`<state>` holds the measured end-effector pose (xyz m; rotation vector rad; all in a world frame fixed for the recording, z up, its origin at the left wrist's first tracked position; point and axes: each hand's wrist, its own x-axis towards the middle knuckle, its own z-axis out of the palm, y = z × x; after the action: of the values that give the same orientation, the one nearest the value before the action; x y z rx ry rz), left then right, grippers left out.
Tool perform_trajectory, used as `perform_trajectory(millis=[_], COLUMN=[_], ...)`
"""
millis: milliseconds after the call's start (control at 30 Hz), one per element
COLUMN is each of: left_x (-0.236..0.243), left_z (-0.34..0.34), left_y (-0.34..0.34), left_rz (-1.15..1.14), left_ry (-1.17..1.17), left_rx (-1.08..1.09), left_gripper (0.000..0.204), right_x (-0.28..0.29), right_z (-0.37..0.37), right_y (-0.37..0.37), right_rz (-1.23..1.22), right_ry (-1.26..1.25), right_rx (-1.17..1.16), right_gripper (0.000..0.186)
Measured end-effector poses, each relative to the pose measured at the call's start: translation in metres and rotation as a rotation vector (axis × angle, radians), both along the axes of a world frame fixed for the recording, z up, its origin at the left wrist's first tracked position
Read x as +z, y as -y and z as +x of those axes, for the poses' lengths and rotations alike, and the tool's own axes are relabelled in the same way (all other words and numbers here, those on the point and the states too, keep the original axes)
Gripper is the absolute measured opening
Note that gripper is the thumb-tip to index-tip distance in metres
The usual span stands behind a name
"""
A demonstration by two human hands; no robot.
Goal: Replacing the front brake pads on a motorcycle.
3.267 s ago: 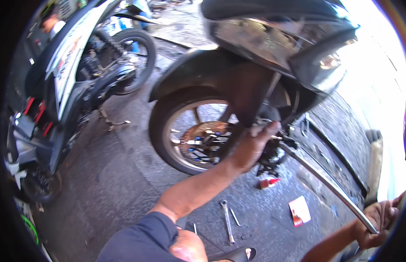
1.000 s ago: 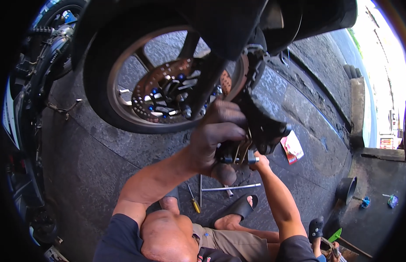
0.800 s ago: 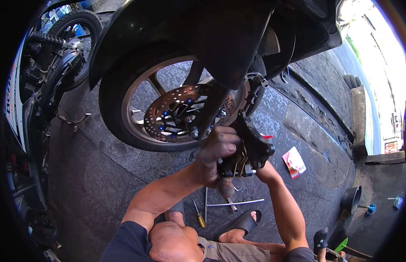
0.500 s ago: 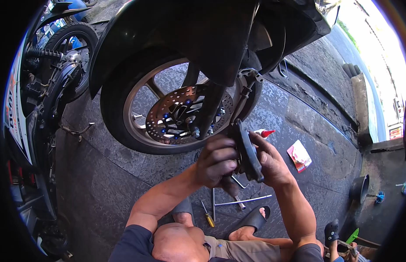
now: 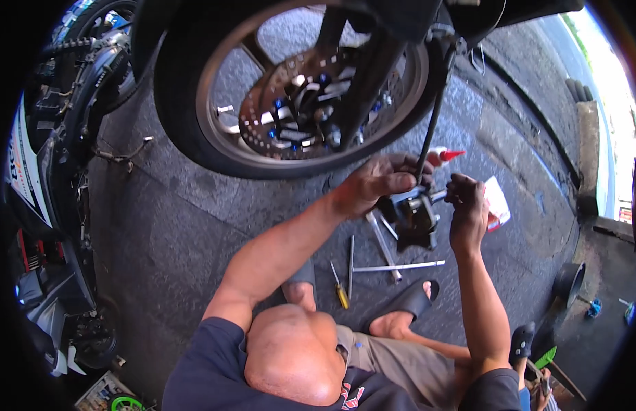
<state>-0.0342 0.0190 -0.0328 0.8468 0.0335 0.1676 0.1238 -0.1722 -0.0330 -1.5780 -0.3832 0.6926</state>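
Observation:
A brake caliper (image 5: 419, 222) hangs from a black brake hose (image 5: 436, 123) below the motorcycle's front wheel. My left hand (image 5: 379, 183) is closed around the caliper's top, by the hose end. A short silver pin (image 5: 437, 196) sticks out of the caliper's right side. At the pin's outer end, the fingers of my right hand (image 5: 468, 202) are pinched together. The perforated brake disc (image 5: 270, 113) with blue bolts sits on the wheel, beyond my hands. My left palm hides part of the caliper.
On the floor lie a yellow-handled screwdriver (image 5: 342, 296), a T-shaped wrench (image 5: 393, 267) and a metal bar (image 5: 383, 243). A red-tipped tube (image 5: 449, 156) and a white-and-red packet (image 5: 496, 202) are beyond my right hand. Another motorcycle (image 5: 30, 164) stands at left. A second person's foot (image 5: 522, 340) shows at lower right.
The caliper has turned and come away from the two-handed hold. My right hand has shifted right onto the pin. The wheel sits higher in view, and my left arm reaches further forward.

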Motion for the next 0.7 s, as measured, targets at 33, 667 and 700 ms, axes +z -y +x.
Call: perform_trajectory(millis=[33, 667, 700], left_x=[-0.001, -0.003, -0.004], left_z=[0.0, 0.002, 0.001], left_y=[0.003, 0.013, 0.012], left_rz=[-0.033, 0.1, -0.03], left_ry=[-0.019, -0.142, -0.158], left_rx=[0.014, 0.144, 0.147], left_gripper=[0.071, 0.062, 0.062], right_x=[-0.018, -0.095, -0.079], right_z=[-0.003, -0.197, -0.183], right_y=[0.009, 0.059, 0.058], right_rz=[-0.213, -0.981, -0.944], right_ry=[-0.016, 0.226, 0.241], right_rx=[0.047, 1.067, 1.05], right_gripper=[0.035, 0.039, 0.039])
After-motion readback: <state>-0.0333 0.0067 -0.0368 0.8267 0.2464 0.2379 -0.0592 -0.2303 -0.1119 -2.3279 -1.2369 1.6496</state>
